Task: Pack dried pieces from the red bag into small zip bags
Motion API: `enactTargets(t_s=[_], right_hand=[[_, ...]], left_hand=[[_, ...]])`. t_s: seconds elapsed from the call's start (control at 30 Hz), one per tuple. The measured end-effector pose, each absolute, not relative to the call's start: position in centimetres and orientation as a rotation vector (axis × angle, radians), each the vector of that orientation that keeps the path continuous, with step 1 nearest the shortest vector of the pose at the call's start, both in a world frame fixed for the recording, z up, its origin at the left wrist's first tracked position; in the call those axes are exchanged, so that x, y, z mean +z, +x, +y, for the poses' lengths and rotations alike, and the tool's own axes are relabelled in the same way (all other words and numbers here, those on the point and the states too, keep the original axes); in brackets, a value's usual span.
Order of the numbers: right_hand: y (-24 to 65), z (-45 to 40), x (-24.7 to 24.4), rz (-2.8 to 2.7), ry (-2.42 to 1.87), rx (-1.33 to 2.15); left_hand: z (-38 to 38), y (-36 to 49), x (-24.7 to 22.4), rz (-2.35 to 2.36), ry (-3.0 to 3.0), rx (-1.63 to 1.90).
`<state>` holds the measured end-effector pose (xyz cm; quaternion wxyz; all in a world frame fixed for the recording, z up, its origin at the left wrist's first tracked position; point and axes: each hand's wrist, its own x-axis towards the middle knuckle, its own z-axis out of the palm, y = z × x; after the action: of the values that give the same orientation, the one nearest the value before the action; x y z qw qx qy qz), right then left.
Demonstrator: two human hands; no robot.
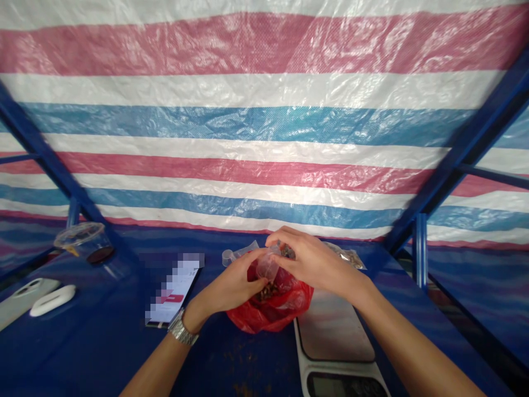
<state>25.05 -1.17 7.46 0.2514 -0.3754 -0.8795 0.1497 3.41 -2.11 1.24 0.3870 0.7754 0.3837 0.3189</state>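
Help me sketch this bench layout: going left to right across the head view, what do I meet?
White smartphone → white oval case → clear plastic cup → smartphone with a blurred screen → red plastic bag → digital scale

Red plastic bag (268, 315) as landmark; digital kitchen scale (334, 331) just right of it obstructs; smartphone (173, 289) just left; striped tarpaulin (264, 132) behind bars reach; passage lies over blue tabletop (273, 353) nearer the wearer.
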Motion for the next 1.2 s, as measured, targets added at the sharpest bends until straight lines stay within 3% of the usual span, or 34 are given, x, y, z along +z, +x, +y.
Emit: enactTargets(t_s=[0.53, 0.67, 0.8, 0.97, 1.2], right_hand=[[26.3, -0.3, 7.6, -2.410, -0.943, 0.439], [28.1, 1.7, 6.9, -2.292, -1.077, 0.287], [30.5, 4.3, 4.8, -2.457, -1.330, 0.112], [31.4, 5.6, 2.2, -2.599, -1.501, 0.152], [31.9, 5.9, 1.8, -2.613, -1.479, 0.213]], left_hand=[[-1.8, 2.6, 0.8, 0.960, 1.896, 0.851], [-1.2, 1.9, 1.1, 1.026, 1.779, 1.024], [0.3, 0.6, 0.3, 1.395, 1.879, 1.245], [1.3, -0.3, -1.3, 1.904, 2.241, 0.817], [1.1, -0.4, -3.0, 1.788, 2.275, 0.595]])
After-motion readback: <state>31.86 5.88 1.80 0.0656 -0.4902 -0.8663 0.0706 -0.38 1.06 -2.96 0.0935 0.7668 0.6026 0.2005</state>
